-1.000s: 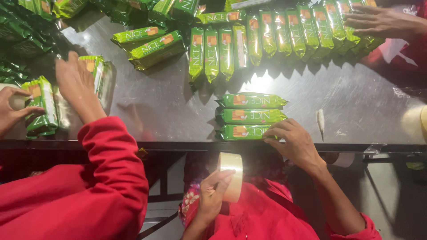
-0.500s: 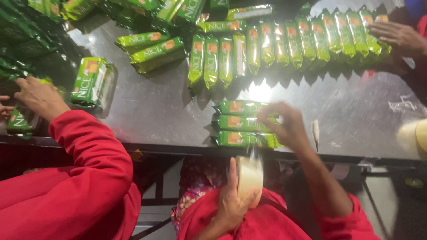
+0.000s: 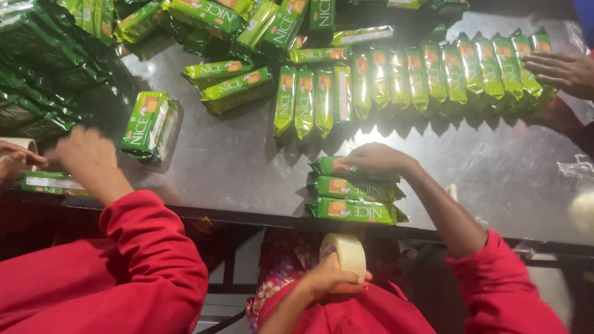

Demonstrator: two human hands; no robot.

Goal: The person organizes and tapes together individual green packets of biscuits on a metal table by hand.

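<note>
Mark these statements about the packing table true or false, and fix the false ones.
1. The left hand holds a tape roll. True.
2. The right hand rests on a stack of three green packets. True.
3. The tape roll lies on the table. False: it is held below the table edge.
4. The row of packets at the far side is red. False: it is green.
5. A co-worker's hand touches that row's right end. True.

The person wears a bright red top with long sleeves; the right sleeve (image 3: 504, 281) is pushed up to about the elbow. Both the left hand (image 3: 325, 281) and right hand (image 3: 377, 159) are bare, without gloves, rings or a watch. A floral-patterned cloth (image 3: 278, 278) shows at the lap.
</note>
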